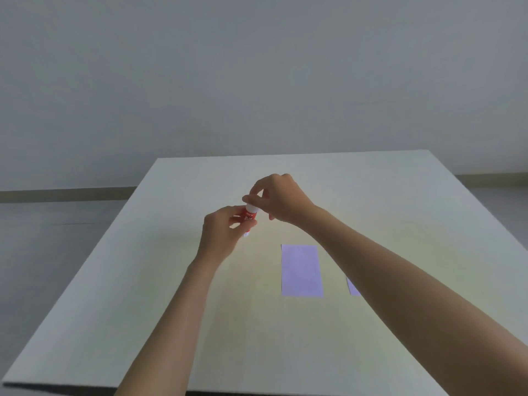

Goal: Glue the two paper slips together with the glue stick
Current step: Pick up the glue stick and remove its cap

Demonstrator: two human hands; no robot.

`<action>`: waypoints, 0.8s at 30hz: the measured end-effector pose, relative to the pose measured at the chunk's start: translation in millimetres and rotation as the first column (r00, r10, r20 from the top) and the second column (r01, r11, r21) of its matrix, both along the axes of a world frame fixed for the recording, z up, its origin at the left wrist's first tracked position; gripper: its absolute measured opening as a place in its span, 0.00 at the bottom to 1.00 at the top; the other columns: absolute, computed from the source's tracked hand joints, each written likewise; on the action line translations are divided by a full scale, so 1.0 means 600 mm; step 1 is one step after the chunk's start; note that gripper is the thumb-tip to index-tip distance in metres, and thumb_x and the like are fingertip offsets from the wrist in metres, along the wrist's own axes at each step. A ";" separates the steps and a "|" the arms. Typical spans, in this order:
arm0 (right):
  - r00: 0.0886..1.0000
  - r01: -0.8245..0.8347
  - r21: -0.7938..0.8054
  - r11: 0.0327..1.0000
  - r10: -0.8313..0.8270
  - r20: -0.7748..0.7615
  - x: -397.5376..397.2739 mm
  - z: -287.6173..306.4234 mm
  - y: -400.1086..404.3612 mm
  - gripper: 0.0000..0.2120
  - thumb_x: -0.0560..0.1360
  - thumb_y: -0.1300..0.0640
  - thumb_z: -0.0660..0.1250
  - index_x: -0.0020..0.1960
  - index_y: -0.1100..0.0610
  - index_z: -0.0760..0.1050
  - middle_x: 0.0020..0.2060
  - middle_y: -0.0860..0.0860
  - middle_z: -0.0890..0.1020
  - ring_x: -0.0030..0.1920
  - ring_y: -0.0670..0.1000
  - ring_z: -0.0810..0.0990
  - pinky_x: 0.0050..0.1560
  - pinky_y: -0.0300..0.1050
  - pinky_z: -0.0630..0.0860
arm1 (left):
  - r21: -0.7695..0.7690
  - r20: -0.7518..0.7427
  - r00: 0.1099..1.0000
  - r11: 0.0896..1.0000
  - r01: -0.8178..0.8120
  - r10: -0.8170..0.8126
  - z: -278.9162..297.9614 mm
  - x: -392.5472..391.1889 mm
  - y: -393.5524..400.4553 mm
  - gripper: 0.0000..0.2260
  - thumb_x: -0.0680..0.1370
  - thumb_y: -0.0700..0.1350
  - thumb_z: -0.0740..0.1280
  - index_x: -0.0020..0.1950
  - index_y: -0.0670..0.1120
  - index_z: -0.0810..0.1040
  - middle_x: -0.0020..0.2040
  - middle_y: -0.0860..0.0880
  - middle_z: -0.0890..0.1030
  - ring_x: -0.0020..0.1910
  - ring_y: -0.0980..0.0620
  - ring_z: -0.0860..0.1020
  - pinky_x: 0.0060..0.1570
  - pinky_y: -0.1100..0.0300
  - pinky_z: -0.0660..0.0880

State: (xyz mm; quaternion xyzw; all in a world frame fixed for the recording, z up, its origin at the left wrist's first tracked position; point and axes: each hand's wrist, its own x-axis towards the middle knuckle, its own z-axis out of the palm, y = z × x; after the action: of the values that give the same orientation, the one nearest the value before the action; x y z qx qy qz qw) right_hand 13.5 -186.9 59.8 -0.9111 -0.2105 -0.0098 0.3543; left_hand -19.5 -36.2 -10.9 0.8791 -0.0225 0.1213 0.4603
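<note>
A small red glue stick (248, 217) with a white cap is held above the table, near its middle. My left hand (224, 232) grips its red body from the left. My right hand (275, 198) pinches the white cap at the top with thumb and fingers. A lilac paper slip (301, 270) lies flat on the table to the right of my left forearm. A second lilac slip (353, 288) lies further right, mostly hidden under my right forearm.
The white table (143, 295) has its left edge running diagonally and its near edge at the bottom of the view. A plain grey wall and a floor strip lie behind it.
</note>
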 end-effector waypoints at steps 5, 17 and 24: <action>0.995 0.082 0.213 0.974 -0.091 0.032 -0.040 0.028 -0.071 0.09 0.75 0.54 0.66 0.44 0.57 0.82 0.26 0.50 0.80 0.21 0.46 0.77 0.27 0.38 0.75 | 0.176 0.235 0.963 0.980 0.089 -0.130 0.076 -0.018 -0.032 0.12 0.70 0.40 0.74 0.54 0.46 0.82 0.42 0.48 0.81 0.39 0.51 0.77 0.43 0.60 0.76; 0.980 0.196 0.411 0.890 -0.172 -0.096 -0.141 0.027 -0.169 0.09 0.76 0.54 0.66 0.48 0.59 0.80 0.30 0.54 0.81 0.26 0.53 0.80 0.30 0.43 0.79 | 0.372 0.276 0.924 0.916 0.149 -0.263 0.121 -0.082 -0.111 0.16 0.71 0.44 0.73 0.59 0.49 0.80 0.49 0.51 0.79 0.41 0.53 0.74 0.41 0.56 0.75; 0.977 0.213 0.369 0.905 -0.196 -0.083 -0.150 0.030 -0.189 0.07 0.74 0.56 0.69 0.43 0.60 0.79 0.28 0.52 0.81 0.24 0.49 0.78 0.28 0.38 0.75 | 0.384 0.259 0.928 0.910 0.156 -0.268 0.128 -0.094 -0.122 0.16 0.71 0.45 0.73 0.59 0.50 0.80 0.50 0.53 0.80 0.42 0.52 0.76 0.41 0.59 0.72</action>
State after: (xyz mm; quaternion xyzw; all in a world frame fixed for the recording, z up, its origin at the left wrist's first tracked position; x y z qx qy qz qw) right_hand -76.6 -300.3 77.7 -0.8433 -0.1000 -0.0669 0.5238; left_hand -75.9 -109.3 65.7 0.9105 -0.2116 0.1985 0.2947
